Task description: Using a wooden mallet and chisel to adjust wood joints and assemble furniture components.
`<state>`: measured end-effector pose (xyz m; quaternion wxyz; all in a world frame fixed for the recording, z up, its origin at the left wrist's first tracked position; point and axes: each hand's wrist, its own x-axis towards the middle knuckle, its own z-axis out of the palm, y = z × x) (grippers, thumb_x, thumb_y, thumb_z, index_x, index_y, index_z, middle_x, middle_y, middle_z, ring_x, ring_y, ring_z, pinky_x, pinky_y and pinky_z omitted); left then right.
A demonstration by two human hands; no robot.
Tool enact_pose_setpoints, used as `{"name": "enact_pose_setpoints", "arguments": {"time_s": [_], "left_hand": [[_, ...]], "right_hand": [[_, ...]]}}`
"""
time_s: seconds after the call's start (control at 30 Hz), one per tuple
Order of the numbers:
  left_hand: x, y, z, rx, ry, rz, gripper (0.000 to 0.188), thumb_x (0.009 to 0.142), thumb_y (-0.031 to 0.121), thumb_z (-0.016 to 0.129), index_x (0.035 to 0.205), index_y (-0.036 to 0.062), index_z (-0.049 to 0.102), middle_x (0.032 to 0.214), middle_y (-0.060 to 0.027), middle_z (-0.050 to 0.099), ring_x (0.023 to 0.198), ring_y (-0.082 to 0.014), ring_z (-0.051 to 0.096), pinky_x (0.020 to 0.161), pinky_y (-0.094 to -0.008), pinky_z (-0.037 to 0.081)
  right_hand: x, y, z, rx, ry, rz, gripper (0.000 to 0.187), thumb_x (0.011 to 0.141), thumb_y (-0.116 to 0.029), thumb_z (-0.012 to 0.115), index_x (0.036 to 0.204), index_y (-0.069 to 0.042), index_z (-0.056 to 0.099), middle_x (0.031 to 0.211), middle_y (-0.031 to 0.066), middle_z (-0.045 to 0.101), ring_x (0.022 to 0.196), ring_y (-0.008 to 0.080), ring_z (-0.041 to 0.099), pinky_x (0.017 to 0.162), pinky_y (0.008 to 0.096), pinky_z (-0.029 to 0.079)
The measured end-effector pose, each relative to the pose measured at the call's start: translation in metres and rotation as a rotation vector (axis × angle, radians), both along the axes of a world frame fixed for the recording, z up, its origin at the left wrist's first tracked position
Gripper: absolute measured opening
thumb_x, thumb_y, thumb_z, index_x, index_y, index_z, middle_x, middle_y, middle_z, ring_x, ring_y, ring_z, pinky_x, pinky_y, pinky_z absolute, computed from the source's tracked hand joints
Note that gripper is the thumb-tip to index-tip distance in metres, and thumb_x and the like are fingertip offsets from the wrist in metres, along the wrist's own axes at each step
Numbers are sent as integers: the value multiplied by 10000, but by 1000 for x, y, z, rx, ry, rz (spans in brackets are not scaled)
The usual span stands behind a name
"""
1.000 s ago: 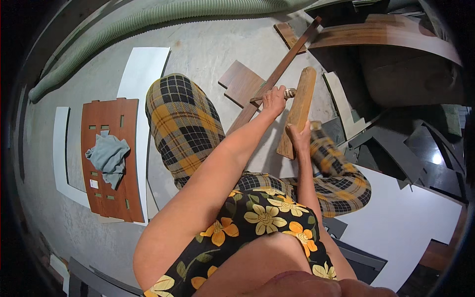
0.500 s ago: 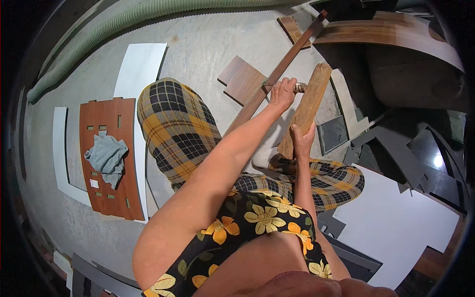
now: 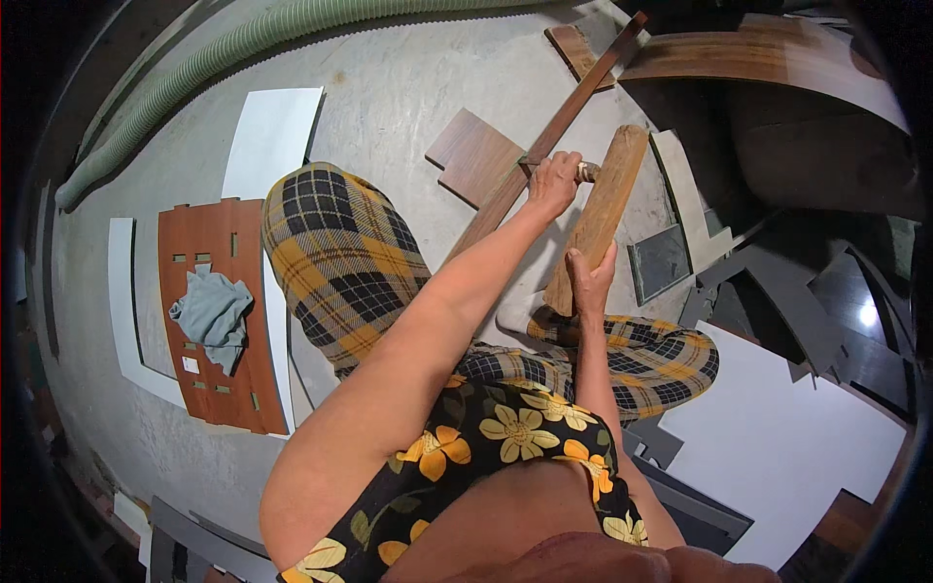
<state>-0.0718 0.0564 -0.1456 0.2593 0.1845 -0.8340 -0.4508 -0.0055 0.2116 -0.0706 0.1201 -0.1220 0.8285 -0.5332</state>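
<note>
My left hand (image 3: 555,185) is closed round a chisel with a wrapped handle (image 3: 587,172); the fingers hide most of it. Its thin dark end points at a long reddish-brown wooden strip (image 3: 569,115) lying slantwise on the floor. My right hand (image 3: 591,277) grips the lower part of a thick, worn wooden block (image 3: 612,199). The block's left side is up against the butt of the handle, or very close to it. Beneath or beside the strip lies a stepped piece of brown wood-look board (image 3: 473,155).
A ribbed green hose (image 3: 243,53) curves along the back. At left, a grey cloth (image 3: 211,311) rests on a slotted reddish-brown panel (image 3: 238,219). White board (image 3: 768,428) and dark offcuts (image 3: 777,296) spread at right. A short brown board (image 3: 580,56) lies at the far end.
Both hands keep their holds, and the block and chisel stay in nearly the same place. The whole picture has shifted very slightly.
</note>
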Motion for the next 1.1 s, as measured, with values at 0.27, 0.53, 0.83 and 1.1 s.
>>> {"name": "enact_pose_setpoints", "arguments": {"time_s": [0.27, 0.53, 0.83, 1.1], "left_hand": [[-6, -3, 3, 39, -9, -31, 316, 786, 70, 641, 1078, 101, 527, 1028, -157, 597, 918, -375, 583, 784, -483, 465], [-13, -6, -9, 5, 131, 40, 230, 807, 108, 619, 1018, 99, 527, 949, -166, 594, 812, -408, 591, 706, -502, 476], [-14, -9, -4, 13, 53, 8, 196, 831, 130, 606, 1006, 95, 525, 946, -165, 594, 822, -413, 594, 713, -507, 478], [-12, -9, -6, -16, 75, -26, 196, 829, 114, 604, 1002, 89, 516, 936, -168, 595, 837, -417, 602, 712, -517, 480]], "right_hand": [[2, 0, -2, 3, 22, -6, 541, 797, -156, 667, 1247, 5, 413, 1073, 151, 575, 978, 244, 565, 881, 360, 446], [6, -4, 5, 71, 75, 11, 550, 803, -159, 659, 1258, 20, 407, 1090, 168, 571, 996, 257, 561, 889, 363, 443], [7, -3, 5, 69, 60, 16, 595, 798, -149, 678, 1286, 22, 385, 1115, 175, 560, 1023, 263, 556, 902, 368, 440], [15, -7, 10, 84, 328, -123, 631, 801, -146, 671, 1323, 27, 361, 1156, 198, 533, 1062, 299, 540, 930, 385, 422]]}}
